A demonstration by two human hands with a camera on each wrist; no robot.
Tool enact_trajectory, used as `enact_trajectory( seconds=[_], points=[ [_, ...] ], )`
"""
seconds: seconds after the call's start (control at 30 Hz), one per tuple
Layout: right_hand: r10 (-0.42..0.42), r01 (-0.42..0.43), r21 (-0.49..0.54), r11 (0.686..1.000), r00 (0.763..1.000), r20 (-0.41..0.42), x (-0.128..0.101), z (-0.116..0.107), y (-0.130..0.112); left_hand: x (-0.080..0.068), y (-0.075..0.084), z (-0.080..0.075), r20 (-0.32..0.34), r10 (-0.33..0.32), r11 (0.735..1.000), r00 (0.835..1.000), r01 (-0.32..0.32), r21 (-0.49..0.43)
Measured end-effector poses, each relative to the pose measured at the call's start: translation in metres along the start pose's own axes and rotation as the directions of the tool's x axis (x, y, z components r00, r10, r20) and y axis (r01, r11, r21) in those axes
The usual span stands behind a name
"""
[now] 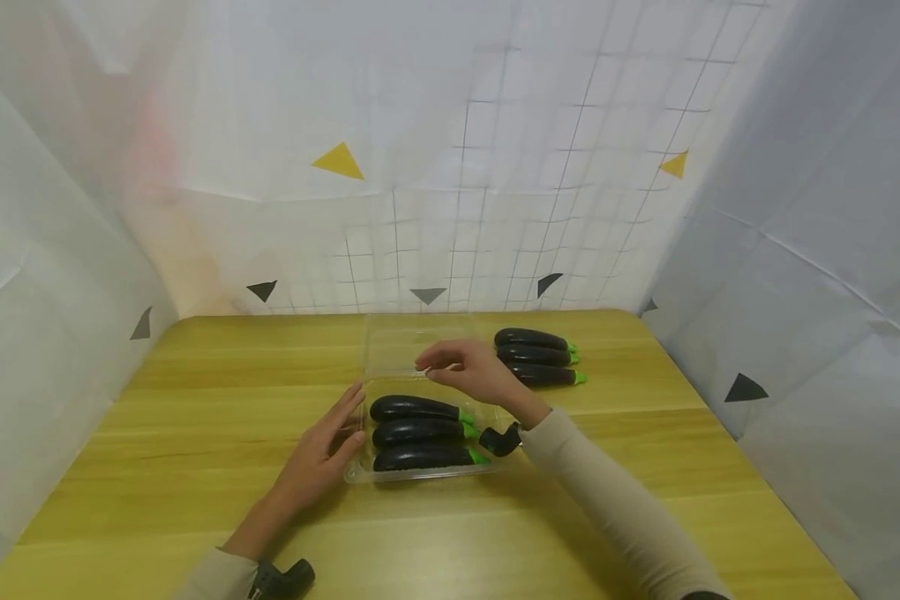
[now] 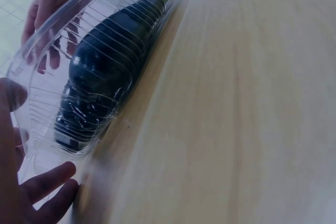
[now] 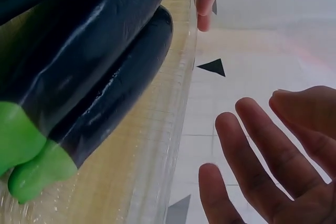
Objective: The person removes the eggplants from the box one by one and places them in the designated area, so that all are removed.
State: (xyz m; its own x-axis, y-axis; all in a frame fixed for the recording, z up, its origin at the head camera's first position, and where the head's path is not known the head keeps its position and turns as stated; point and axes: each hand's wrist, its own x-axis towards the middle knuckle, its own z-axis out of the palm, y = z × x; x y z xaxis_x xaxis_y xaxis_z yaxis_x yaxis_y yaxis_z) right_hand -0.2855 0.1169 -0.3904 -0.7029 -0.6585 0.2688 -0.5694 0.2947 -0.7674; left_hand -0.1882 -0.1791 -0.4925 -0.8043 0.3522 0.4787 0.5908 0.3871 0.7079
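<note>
A clear plastic clamshell box [image 1: 433,476] lies with its lid [image 1: 393,342] folded back. Inside its base three eggplants [image 1: 412,431] lie side by side, green stems to the right. My left hand [image 1: 317,457] rests against the box's left end, fingers extended; in the left wrist view its thumb [image 2: 14,94] is right at the rim. Over the box's back edge, near the lid's fold, is my right hand [image 1: 474,372], its fingers loosely bent. Nothing is between the right hand's fingers [image 3: 257,166] in the right wrist view.
Three more eggplants [image 1: 536,356] lie in a row on the wooden table [image 1: 217,433], to the right of the lid. White sheeting [image 1: 285,242] with dark and yellow triangles rises behind the table and along both sides.
</note>
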Motion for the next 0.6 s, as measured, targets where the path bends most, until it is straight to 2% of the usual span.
enact_trajectory(
  seconds=[0.27, 0.37, 0.6],
  points=[
    [-0.029, 0.031, -0.035, 0.999, 0.998, 0.056, 0.009, 0.008, 0.006, 0.0, 0.004, -0.001, -0.008, -0.024, 1.0, 1.0, 0.024, -0.002],
    [-0.002, 0.008, -0.069, 0.998, 0.996, 0.088, 0.01, 0.013, 0.008, 0.0, 0.003, -0.001, -0.006, -0.029, 1.0, 1.0, 0.029, -0.003],
    [0.045, -0.036, -0.068, 0.997, 0.988, 0.147, 0.01, 0.019, 0.012, 0.0, 0.004, 0.0, -0.001, -0.034, 0.999, 0.999, 0.034, -0.002]
  ],
)
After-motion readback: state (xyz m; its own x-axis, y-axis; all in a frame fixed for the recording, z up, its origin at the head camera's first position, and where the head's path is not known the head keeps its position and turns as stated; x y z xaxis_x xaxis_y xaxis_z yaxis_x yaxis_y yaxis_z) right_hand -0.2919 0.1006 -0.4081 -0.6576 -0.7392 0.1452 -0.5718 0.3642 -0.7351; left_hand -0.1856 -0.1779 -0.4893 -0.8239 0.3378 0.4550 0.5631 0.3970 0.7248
